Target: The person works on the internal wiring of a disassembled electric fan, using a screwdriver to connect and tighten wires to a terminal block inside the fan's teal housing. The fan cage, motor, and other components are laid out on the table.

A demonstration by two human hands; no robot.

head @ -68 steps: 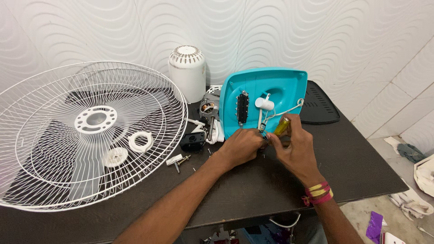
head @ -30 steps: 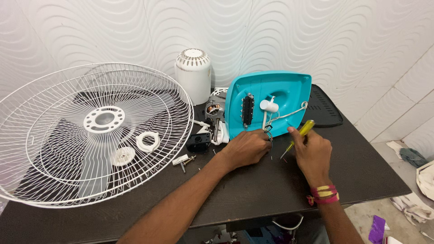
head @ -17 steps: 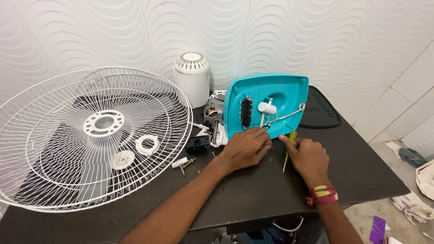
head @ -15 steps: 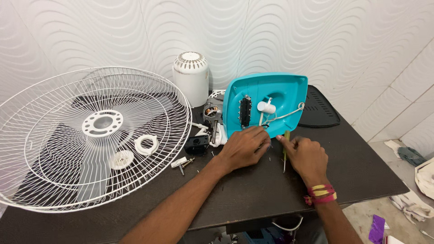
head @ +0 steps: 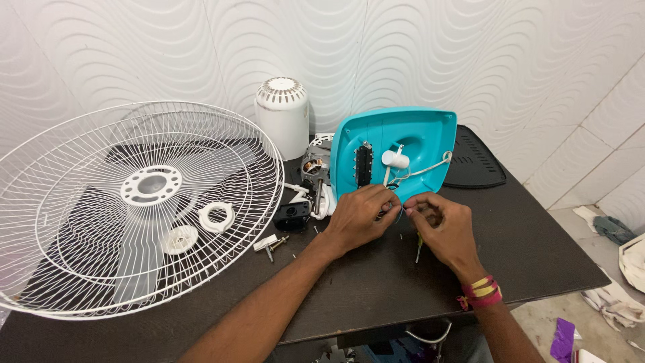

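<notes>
The white fan grille (head: 138,208) lay set aside at the left. The left hand (head: 359,218) pinched thin wires at the foot of the upright teal fan base (head: 396,151), while the right hand (head: 447,228), fingers curled close, gripped a screwdriver (head: 418,247).

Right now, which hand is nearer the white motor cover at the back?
Left. The left hand is at the lower edge of the teal base housing, diagonally below the white motor cover. The right hand sits further right, beyond the left hand.
</notes>
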